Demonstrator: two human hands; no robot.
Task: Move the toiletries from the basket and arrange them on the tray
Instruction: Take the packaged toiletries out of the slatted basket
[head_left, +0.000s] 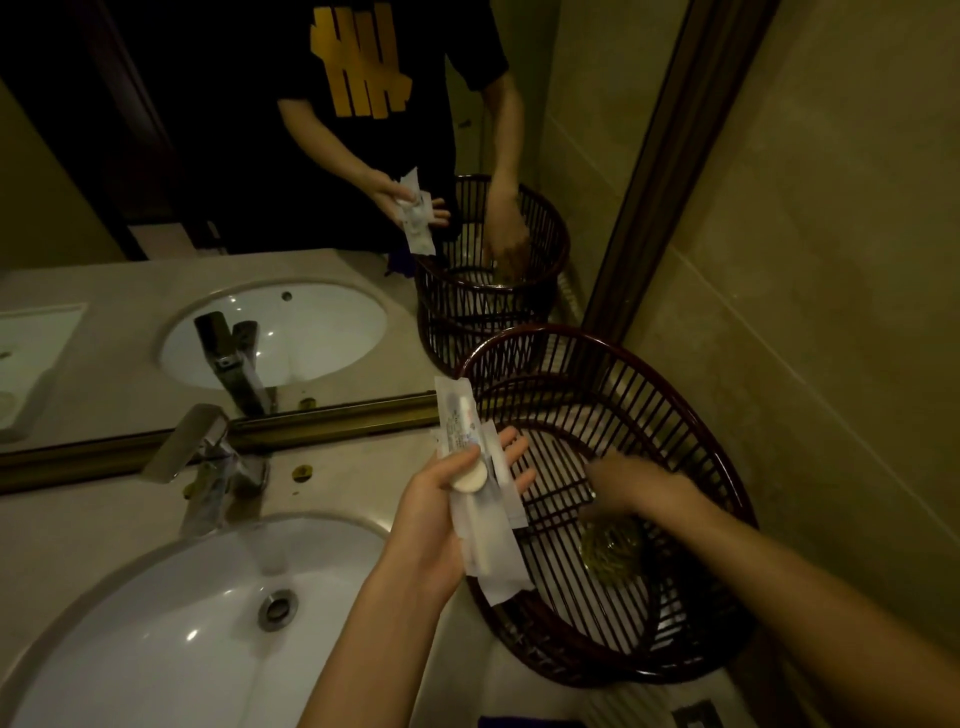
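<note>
A dark slatted basket (691, 415) stands on the counter in the right corner. My left hand (441, 514) hovers at its left rim, palm up, holding several clear-wrapped toiletry packets (467, 431) and a small round white item (470, 480). My right hand (639, 488) reaches down inside the basket, blurred, its fingers close to a greenish round object (613, 543) on the basket floor. Whether it grips anything is unclear. No tray is in view.
A white sink (171, 634) with a chrome faucet (208, 462) lies to the left on the beige counter. A framed mirror (260, 208) runs along the back and reflects me, the basket and the sink. A tiled wall (831, 260) closes the right side.
</note>
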